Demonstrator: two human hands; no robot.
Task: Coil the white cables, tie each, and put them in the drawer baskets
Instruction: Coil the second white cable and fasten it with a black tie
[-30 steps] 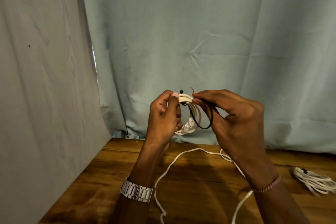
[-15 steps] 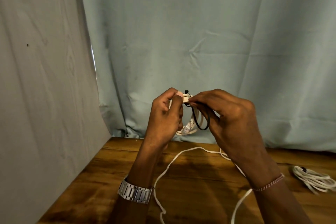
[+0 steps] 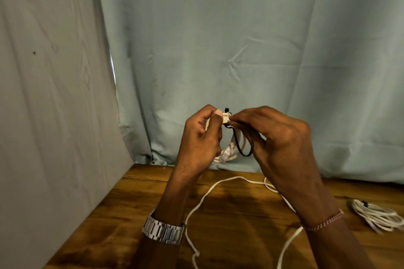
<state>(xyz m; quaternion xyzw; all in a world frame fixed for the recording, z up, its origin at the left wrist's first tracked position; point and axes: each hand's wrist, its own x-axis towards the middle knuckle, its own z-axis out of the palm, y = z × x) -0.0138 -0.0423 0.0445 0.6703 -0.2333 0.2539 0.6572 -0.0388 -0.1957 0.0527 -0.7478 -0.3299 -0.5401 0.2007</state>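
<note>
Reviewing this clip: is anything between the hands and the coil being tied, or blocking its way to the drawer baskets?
Nothing stands between: the left hand grips the white coil and the right hand pinches the black tie at its top. No drawer or baskets are in view, so that path cannot be judged.

head-worn view, downward, close over table
</note>
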